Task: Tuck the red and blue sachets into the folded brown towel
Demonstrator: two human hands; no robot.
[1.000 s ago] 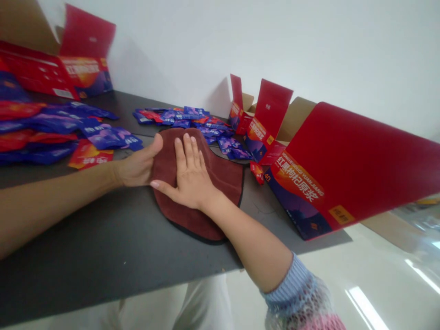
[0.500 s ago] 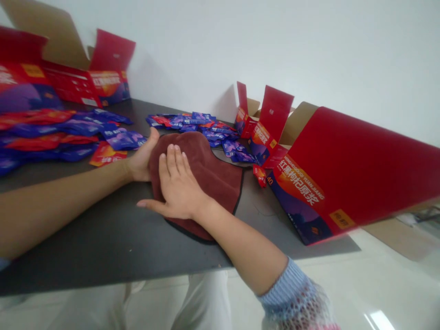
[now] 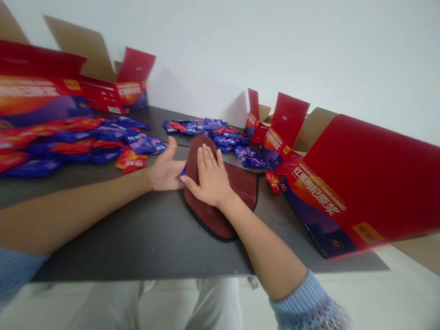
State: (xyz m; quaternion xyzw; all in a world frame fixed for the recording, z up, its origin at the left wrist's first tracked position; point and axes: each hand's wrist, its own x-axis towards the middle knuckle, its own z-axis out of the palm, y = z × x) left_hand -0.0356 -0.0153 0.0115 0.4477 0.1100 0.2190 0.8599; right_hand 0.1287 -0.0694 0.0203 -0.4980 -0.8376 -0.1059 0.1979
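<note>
A dark red cloth (image 3: 240, 192) with a black edge lies folded on the dark grey table (image 3: 130, 238). My right hand (image 3: 209, 176) rests flat on the cloth, fingers stretched out and close together. My left hand (image 3: 165, 169) lies beside the cloth's left edge, thumb raised, fingertips hidden at the cloth and under my right hand. A bit of blue shows between the two hands at the cloth's edge.
Blue and red sachets lie in a big heap (image 3: 68, 142) at the left and a smaller heap (image 3: 220, 133) behind the cloth. Open red cartons stand at back left (image 3: 41, 91), back right (image 3: 275, 133) and right (image 3: 347, 183). The table's front edge runs just below my arms.
My right hand slid left then back up along the cloth. The cloth looks folded narrower at the left. The view has shifted, so everything sits further right and smaller.
</note>
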